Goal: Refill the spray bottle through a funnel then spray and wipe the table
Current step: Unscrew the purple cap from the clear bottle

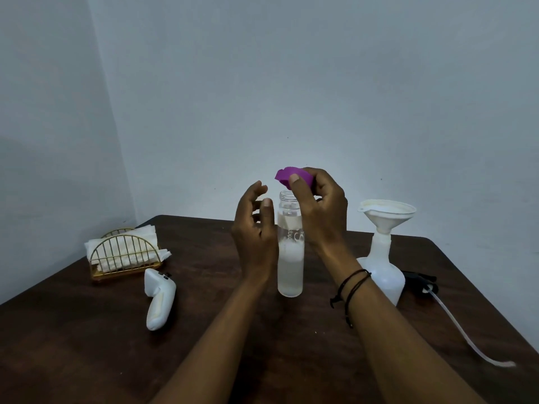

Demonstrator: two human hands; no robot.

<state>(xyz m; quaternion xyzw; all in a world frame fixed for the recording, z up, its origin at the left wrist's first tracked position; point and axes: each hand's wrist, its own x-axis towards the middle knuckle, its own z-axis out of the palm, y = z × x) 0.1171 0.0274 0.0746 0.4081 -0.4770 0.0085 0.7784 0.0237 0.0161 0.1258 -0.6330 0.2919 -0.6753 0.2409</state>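
Note:
A clear water bottle (290, 269) stands upright at the middle of the dark wooden table (87, 345), its mouth uncovered. My right hand (320, 211) holds its purple cap (287, 174) just above and behind the mouth. My left hand (253, 228) hovers beside the bottle's left side, fingers apart, thumb near the neck. To the right stands a white spray bottle (382, 275) with a white funnel (386, 212) seated in its neck. The black spray head (423, 282) with its long white tube (466, 342) lies on the table behind and right of it.
A gold wire holder with white napkins (125, 252) sits at the back left. A white handheld controller (159, 298) lies in front of it. The table's right edge slants close to the tube. Grey walls stand behind the table.

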